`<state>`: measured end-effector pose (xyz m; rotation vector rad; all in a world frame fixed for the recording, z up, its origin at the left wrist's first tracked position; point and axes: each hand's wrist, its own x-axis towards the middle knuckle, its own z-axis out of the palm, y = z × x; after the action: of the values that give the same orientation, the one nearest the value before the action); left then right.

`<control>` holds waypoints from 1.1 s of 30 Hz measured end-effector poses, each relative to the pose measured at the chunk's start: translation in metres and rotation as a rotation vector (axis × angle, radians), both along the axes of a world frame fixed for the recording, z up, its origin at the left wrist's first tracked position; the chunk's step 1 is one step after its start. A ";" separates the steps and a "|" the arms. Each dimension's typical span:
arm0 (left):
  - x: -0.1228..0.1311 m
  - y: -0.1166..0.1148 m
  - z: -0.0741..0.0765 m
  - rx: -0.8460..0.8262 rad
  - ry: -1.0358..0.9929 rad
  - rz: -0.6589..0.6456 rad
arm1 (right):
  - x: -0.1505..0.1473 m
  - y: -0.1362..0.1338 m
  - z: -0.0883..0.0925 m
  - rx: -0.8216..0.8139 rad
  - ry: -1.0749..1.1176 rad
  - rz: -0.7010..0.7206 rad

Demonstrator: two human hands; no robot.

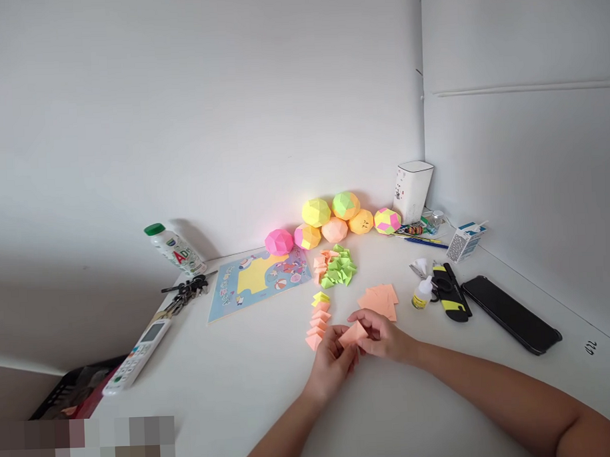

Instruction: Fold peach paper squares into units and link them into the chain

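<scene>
Between my two hands is a folded piece of salmon-coloured paper (353,334). My left hand (332,354) pinches its left side, and my right hand (383,335) grips the right side, fingers curled over it. Left of them, a short row of folded salmon paper pieces (318,321) runs away from me, ending in a yellow folded piece (321,298). Flat salmon paper sheets (379,300) lie loosely stacked just beyond my right hand. Farther back sits a pile of green folded pieces (339,267), with salmon ones (320,264) at its left.
Faceted paper balls (316,213) line the wall. A blue printed card (227,288), a bottle (178,251), keys (187,292) and a remote (137,358) are at left. A glue bottle (421,294), a black-yellow cutter (452,293), a phone (511,313) and a white box (412,191) stand or lie at right.
</scene>
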<state>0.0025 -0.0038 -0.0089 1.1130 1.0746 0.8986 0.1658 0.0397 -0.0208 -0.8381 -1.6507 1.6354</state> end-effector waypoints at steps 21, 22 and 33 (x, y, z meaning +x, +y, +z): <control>0.004 -0.001 -0.010 0.025 0.034 0.014 | 0.006 0.007 0.004 -0.115 -0.050 0.139; 0.004 0.000 -0.008 0.013 0.037 0.015 | 0.007 0.009 0.004 -0.115 -0.045 0.146; -0.001 0.004 0.006 -0.035 -0.051 -0.049 | 0.011 0.018 0.002 -0.223 0.047 0.175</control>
<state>0.0011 -0.0001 -0.0027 1.0775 1.0133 0.8620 0.1766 0.0579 -0.0189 -0.7727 -1.5662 1.9730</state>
